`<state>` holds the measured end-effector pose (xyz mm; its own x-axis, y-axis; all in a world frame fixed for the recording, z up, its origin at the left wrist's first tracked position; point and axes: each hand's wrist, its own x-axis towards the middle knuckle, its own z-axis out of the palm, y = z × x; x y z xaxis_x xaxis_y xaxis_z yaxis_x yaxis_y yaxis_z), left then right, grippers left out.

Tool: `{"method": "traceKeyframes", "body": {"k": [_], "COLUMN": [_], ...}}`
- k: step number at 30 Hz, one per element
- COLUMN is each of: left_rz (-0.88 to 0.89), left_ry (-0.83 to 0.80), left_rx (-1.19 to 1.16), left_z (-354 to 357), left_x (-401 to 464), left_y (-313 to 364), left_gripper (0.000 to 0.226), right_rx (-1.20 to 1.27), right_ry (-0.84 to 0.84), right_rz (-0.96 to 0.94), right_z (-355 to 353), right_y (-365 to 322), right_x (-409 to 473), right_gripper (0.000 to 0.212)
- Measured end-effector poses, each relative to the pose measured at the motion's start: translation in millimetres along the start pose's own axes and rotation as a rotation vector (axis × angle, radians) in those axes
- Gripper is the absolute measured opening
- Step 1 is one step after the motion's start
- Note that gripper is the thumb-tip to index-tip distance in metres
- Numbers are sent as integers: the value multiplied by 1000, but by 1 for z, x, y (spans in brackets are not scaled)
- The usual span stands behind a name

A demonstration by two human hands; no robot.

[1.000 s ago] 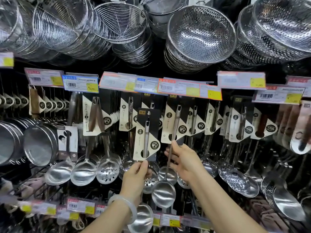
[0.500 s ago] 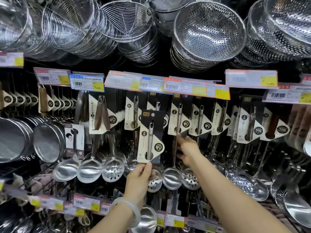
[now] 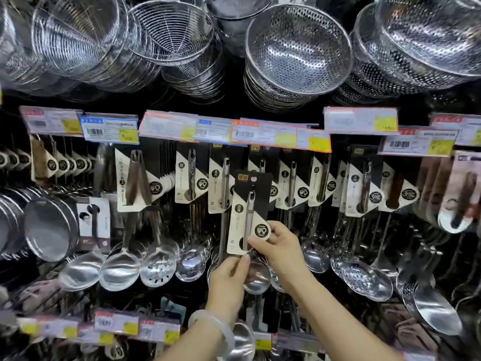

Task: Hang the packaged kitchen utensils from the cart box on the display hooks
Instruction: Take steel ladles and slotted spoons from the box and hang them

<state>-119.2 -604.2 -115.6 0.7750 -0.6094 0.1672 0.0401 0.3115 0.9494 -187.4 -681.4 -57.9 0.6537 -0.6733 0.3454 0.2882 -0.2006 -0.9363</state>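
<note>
Packaged ladle point(image 3: 248, 217) hangs upright before the rows of carded utensils point(image 3: 291, 186), under the price tags point(image 3: 263, 132). My left hand point(image 3: 229, 277) pinches its card's bottom edge; my right hand point(image 3: 277, 246) grips the card's lower right corner, thumb across the round logo.

Dark display wall point(image 3: 260, 108): hooks hidden behind price tags point(image 3: 263, 134); carded ladles point(image 3: 291, 188) and skimmers point(image 3: 156, 264) below, stacked strainers point(image 3: 296, 50) hung on top.
</note>
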Motion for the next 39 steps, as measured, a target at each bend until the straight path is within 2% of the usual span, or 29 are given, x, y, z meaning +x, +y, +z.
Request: {"method": "traceKeyframes", "body": {"k": [7, 12, 18, 24, 30, 36, 39], "left_rz": [60, 92, 16, 0, 81, 109, 156], "left_ry": [-89, -83, -65, -94, -50, -36, 26], "left_rx": [-10, 6, 27, 267, 430, 447, 494], "left_z": [23, 34, 38, 33, 39, 39, 37], "left_x": [-2, 3, 15, 41, 66, 71, 61], "left_y": [30, 48, 43, 31, 27, 22, 18], "left_gripper": [19, 18, 17, 12, 23, 21, 34], "right_rx": [34, 120, 148, 9, -31, -135, -238], "right_ry": [8, -5, -6, 52, 144, 130, 152], "right_rz": [-119, -69, 8, 33, 25, 54, 70], "right_z": [-17, -20, -25, -24, -15, -20, -28], "right_y": [-25, -36, -27, -30, -25, -25, -19], "right_x": [7, 22, 39, 59, 75, 73, 58], "right_gripper": [22, 21, 22, 22, 19, 14, 16]}}
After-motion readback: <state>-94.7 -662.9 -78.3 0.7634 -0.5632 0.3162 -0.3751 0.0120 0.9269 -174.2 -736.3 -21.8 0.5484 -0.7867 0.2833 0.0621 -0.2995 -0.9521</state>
